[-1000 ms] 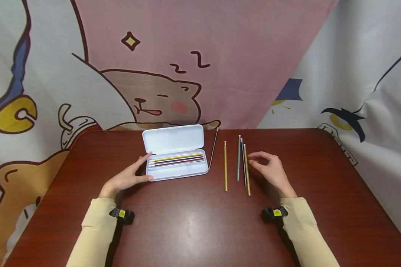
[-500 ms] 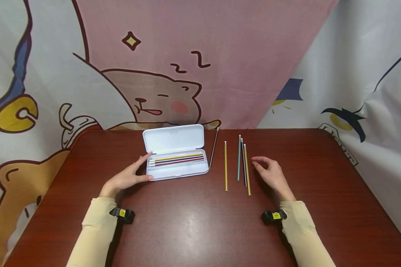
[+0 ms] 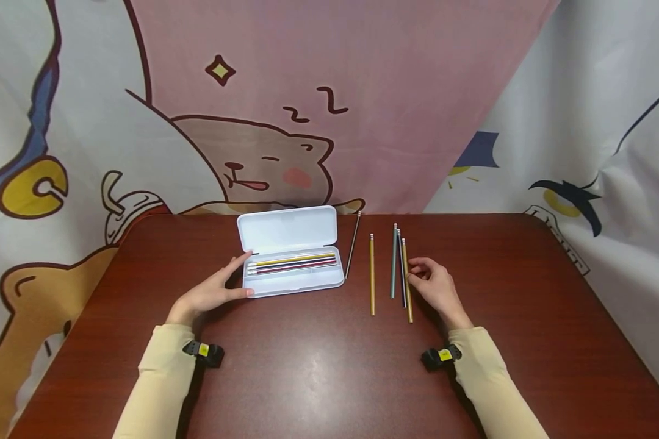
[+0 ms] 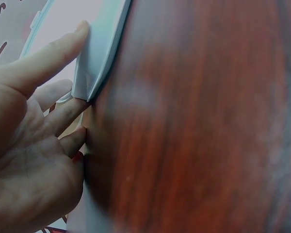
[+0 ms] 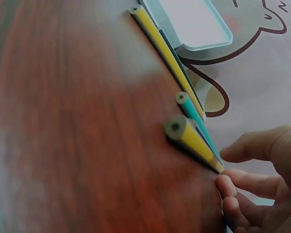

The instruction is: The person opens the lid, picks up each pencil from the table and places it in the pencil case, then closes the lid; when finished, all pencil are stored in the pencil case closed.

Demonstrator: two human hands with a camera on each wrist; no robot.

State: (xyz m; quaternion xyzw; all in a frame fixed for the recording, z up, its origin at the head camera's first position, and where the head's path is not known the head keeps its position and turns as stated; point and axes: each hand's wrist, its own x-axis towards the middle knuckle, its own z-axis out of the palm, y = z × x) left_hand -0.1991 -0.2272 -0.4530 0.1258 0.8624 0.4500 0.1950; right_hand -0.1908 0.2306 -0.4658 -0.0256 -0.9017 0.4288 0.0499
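A white pencil case point(image 3: 293, 285) lies with its lid raised on the table, several pencils point(image 3: 293, 263) inside. My left hand point(image 3: 211, 291) rests against its left end, thumb at the front corner and index finger at the back, both fairly straight. On the right, a yellow pencil point(image 3: 407, 286) lies beside a dark pencil point(image 3: 401, 268) and a green pencil point(image 3: 393, 262). My right hand point(image 3: 436, 286) is at the yellow pencil's right side. In the right wrist view, its thumb and index fingertips stand apart close to that yellow pencil point(image 5: 196, 145); whether they touch it is unclear.
Another yellow pencil point(image 3: 372, 274) lies alone between the case and the group. A dark, thin pencil point(image 3: 352, 247) slants close to the case's right side. Behind the brown table point(image 3: 307, 378) hangs a printed cloth point(image 3: 395, 110).
My right hand drew back slightly from the yellow pencil half a second ago, and now has come left to it again. The left hand and the case stay in place.
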